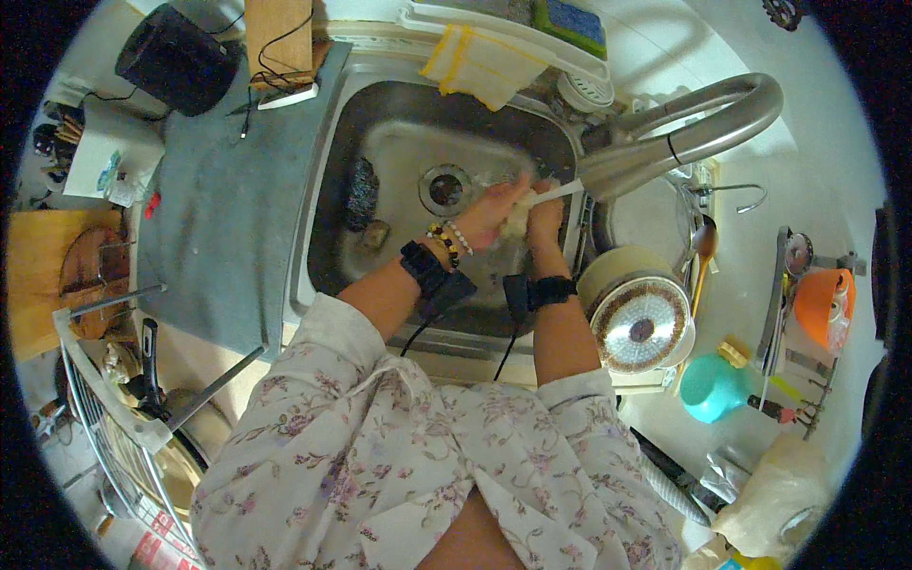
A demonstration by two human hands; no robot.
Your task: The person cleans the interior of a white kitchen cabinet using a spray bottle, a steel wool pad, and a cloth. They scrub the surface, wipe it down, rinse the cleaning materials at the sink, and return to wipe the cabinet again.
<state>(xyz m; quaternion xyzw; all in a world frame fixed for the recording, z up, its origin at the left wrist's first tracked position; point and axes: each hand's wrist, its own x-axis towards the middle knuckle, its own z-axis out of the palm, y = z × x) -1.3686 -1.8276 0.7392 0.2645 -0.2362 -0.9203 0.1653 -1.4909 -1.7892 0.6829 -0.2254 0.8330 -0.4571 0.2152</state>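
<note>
Both my hands are over the right side of a stainless steel sink (399, 142), under water running from a pull-down faucet (627, 167). My left hand (491, 214), with beaded bracelets at the wrist, and my right hand (547, 217) hold a pale, yellowish item (516, 219) between them; blur and the fingers hide what it is. Left of the drain strainer (446, 188) a dark, bumpy, elongated thing (362, 194) lies on the sink floor, with a small brownish lump (374, 234) just below it. Black bands with cables circle both wrists.
A yellow-striped cloth (484, 64) hangs over the sink's back edge, near a blue-green sponge (573, 27). Stacked pots (640, 324) stand close to my right forearm. A grey counter mat (221, 214) borders the sink's left, and a wire rack (114, 420) is at lower left.
</note>
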